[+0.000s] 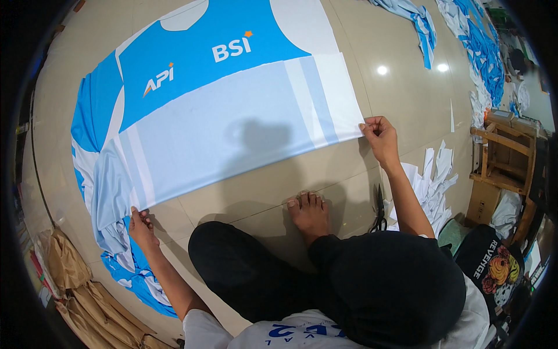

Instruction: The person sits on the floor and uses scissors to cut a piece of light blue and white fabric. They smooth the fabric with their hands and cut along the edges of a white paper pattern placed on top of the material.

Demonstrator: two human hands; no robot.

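Note:
A printed fabric panel (215,125) in bright blue and pale blue, with white margins, neck and arm shapes and small lettering, lies spread over the floor. My left hand (143,228) is closed in a pinch on its near left corner. At the near right corner, the white margin is pinched between the thumb and fingers of my right hand (381,139). The near edge runs fairly straight between both hands. Beyond my left hand, more blue and white fabric (93,116) lies bunched along the panel's left side.
Black scissors (379,215) lie beside my right forearm, near a heap of white fabric strips (433,180). My bare foot (310,215) is on the tiled floor (256,200). Blue fabric (488,64) and a wooden stool (508,142) stand right; brown paper (96,314) lies left.

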